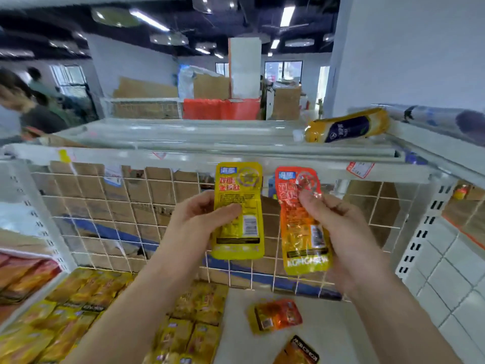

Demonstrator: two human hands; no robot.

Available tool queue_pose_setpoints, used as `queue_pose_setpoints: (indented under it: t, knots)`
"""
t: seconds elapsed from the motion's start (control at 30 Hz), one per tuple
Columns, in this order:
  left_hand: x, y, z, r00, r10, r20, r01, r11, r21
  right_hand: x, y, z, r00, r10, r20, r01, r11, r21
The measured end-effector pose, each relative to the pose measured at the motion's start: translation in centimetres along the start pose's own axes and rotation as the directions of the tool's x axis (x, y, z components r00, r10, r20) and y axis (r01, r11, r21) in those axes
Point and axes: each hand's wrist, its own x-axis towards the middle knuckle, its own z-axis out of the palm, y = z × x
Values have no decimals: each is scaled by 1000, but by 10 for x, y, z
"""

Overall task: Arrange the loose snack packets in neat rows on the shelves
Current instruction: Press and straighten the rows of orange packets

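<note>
My left hand (203, 218) holds a yellow snack packet (240, 195) upright in front of the wire-mesh back panel, thumb across its middle. My right hand (338, 227) pinches an orange-red snack packet (299, 232) with a yellow bottom edge, held upright beside the yellow one. Below, on the white shelf (328, 334), lie two loose packets: an orange and yellow packet (275, 315) and a darker packet (298, 352) at the frame's bottom edge. Rows of yellow packets (86, 311) fill the shelf's left part.
The wire-mesh back panel (131, 206) closes the shelf behind. The upper shelf (210, 143) carries a yellow bottle (346, 126) lying on its side at the right. A slotted upright (425, 227) stands at the right. People (31, 106) stand at the far left.
</note>
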Motion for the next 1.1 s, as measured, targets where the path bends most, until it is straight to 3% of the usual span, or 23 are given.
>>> queue_pose_setpoints:
  t: [0.23, 0.43, 0.7, 1.1]
  knots:
    - [-14, 53, -42, 983, 163, -80, -162, 987, 14, 3, -33, 61, 970, -55, 236, 40, 997, 67]
    - [-35, 75, -77, 965, 207, -163, -209, 978, 10, -1, -34, 106, 930, -27, 367, -13, 994, 106]
    - [-74, 98, -133, 944, 221, -245, -229, 973, -4, -19, -9, 162, 885, 16, 465, -68, 993, 95]
    - [-152, 140, -262, 954, 124, -274, -180, 965, -190, -76, 34, 305, 718, -1, 696, -207, 955, 214]
